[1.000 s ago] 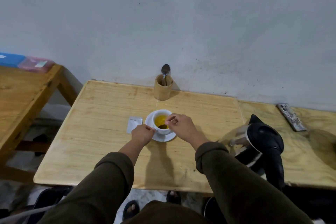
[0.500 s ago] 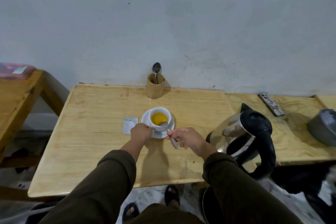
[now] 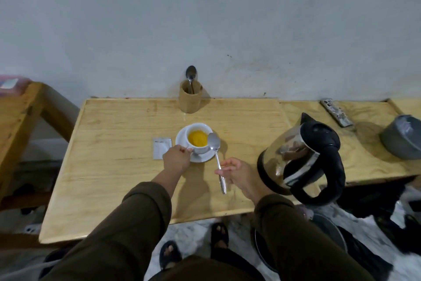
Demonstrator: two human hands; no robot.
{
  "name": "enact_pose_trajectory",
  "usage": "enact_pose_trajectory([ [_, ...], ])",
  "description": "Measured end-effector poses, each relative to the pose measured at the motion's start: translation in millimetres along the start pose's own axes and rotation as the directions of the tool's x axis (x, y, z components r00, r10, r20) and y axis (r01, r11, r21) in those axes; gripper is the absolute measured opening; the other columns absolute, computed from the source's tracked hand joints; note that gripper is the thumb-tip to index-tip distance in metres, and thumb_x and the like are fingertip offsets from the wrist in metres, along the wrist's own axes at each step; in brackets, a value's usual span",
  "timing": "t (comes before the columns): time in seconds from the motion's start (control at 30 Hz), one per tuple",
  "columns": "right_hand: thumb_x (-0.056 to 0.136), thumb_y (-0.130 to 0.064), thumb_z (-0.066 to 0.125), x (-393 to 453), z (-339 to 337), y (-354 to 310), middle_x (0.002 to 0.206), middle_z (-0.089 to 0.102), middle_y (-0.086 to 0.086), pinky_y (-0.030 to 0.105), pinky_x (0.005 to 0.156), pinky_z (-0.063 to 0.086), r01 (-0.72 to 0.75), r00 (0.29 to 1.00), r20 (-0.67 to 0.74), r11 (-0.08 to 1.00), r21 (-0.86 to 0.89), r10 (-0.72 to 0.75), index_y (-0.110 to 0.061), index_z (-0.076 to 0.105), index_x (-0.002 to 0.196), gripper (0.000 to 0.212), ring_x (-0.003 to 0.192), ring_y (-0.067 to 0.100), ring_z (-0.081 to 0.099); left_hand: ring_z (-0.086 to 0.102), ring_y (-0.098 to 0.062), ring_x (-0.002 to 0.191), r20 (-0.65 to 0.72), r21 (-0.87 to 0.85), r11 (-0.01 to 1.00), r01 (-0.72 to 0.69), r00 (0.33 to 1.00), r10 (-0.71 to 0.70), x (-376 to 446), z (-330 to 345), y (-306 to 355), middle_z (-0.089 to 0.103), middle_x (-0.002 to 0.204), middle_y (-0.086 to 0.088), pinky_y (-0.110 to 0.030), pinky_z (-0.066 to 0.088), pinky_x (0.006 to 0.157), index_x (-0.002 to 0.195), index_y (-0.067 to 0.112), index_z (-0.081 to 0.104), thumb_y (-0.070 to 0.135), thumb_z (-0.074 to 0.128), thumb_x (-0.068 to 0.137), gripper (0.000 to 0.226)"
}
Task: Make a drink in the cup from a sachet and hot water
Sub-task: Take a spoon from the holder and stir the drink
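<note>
**Spoon lifted clear of cup; stirring appears done**

Since the earlier frame, the spoon [image 3: 214,144] has left the liquid and now hangs just beside the cup's right rim, bowl up.

1. Sachet [image 3: 161,147]: lies flat on the counter [image 3: 109,166], just left of the saucer [image 3: 182,139].
2. Left hand [image 3: 176,158]: closed on the near left side of the cup [image 3: 197,136], steadying it on the saucer.
3. Cup contents: yellow liquid, so powder and water appear already added.
4. Right hand [image 3: 234,172]: pinches the spoon handle.
5. Kettle [image 3: 300,157]: stands at right, untouched.

Judgement: the drink is nearly complete; setting the spoon down likely remains.
</note>
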State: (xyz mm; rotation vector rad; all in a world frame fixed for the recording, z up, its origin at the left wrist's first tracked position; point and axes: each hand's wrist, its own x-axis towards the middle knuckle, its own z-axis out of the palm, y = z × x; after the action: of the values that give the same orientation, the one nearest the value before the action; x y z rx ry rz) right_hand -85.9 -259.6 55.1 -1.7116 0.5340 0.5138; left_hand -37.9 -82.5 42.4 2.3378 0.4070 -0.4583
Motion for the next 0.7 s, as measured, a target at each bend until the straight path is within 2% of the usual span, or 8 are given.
enact_pose_trajectory([
  [0.1,0.078,-0.004,0.073,9,-9,4,0.076,0.064,0.001,0.023,0.061,0.043,-0.023,0.997,-0.072,0.998,0.051,0.027,-0.011,0.063,0.088,0.017,0.068,0.012,0.057,0.061,-0.034,0.108,-0.034,-0.038,0.999,0.018,0.999,-0.019,-1,4,-1,0.069,0.113,-0.017,-0.035,0.044,0.090,0.110,0.002,0.064,0.038,0.044,0.097,0.043],
  [0.17,0.080,-0.006,0.071,21,-16,7,0.081,0.065,0.004,0.029,0.065,0.046,-0.048,0.988,-0.142,0.997,0.056,0.056,-0.012,0.065,0.089,0.013,0.076,0.018,0.059,0.061,-0.033,0.106,-0.056,-0.077,0.996,0.035,0.998,-0.040,-1,6,-1,0.070,0.111,-0.017,-0.034,0.044,0.086,0.110,0.003,0.064,0.039,0.046,0.097,0.042],
  [0.27,0.084,-0.004,0.065,37,-25,8,0.076,0.061,0.005,0.026,0.060,0.045,-0.078,0.971,-0.225,0.996,0.043,0.086,-0.008,0.067,0.096,0.013,0.072,0.020,0.054,0.061,-0.031,0.107,-0.080,-0.123,0.991,0.050,0.995,-0.060,-4,9,-2,0.070,0.113,-0.015,-0.027,0.036,0.078,0.112,0.005,0.065,0.037,0.047,0.097,0.039],
  [0.33,0.082,-0.004,0.067,49,-28,10,0.074,0.060,0.004,0.028,0.065,0.048,-0.090,0.954,-0.285,0.996,0.021,0.093,-0.008,0.068,0.090,0.009,0.068,0.018,0.053,0.060,-0.030,0.111,-0.095,-0.129,0.990,0.053,0.993,-0.065,-5,10,-3,0.069,0.116,-0.013,-0.028,0.038,0.081,0.115,0.006,0.064,0.035,0.047,0.097,0.038],
  [0.4,0.081,-0.006,0.069,59,-30,11,0.081,0.062,0.007,0.032,0.077,0.051,-0.126,0.936,-0.330,0.992,0.001,0.119,-0.012,0.068,0.080,0.007,0.076,0.021,0.056,0.060,-0.029,0.113,-0.108,-0.133,0.989,0.064,0.991,-0.078,-7,11,-2,0.069,0.118,-0.012,-0.030,0.042,0.088,0.117,0.007,0.064,0.034,0.048,0.097,0.037],
  [0.57,0.083,-0.011,0.068,76,-28,14,0.089,0.066,0.008,0.039,0.092,0.055,-0.180,0.930,-0.339,0.980,-0.088,0.140,-0.009,0.072,0.093,0.011,0.084,0.021,0.058,0.059,-0.027,0.115,-0.133,-0.140,0.986,0.090,0.985,-0.108,-9,13,1,0.069,0.120,-0.009,-0.031,0.042,0.094,0.118,0.009,0.064,0.036,0.048,0.096,0.038],
  [0.7,0.083,-0.012,0.069,81,-28,11,0.100,0.073,0.011,0.038,0.092,0.054,-0.196,0.924,-0.362,0.965,-0.176,0.122,-0.007,0.074,0.094,0.013,0.093,0.028,0.066,0.061,-0.026,0.113,-0.151,-0.160,0.982,0.097,0.981,-0.122,-9,15,-1,0.070,0.117,-0.008,-0.031,0.042,0.095,0.115,0.011,0.065,0.035,0.048,0.096,0.035],
])
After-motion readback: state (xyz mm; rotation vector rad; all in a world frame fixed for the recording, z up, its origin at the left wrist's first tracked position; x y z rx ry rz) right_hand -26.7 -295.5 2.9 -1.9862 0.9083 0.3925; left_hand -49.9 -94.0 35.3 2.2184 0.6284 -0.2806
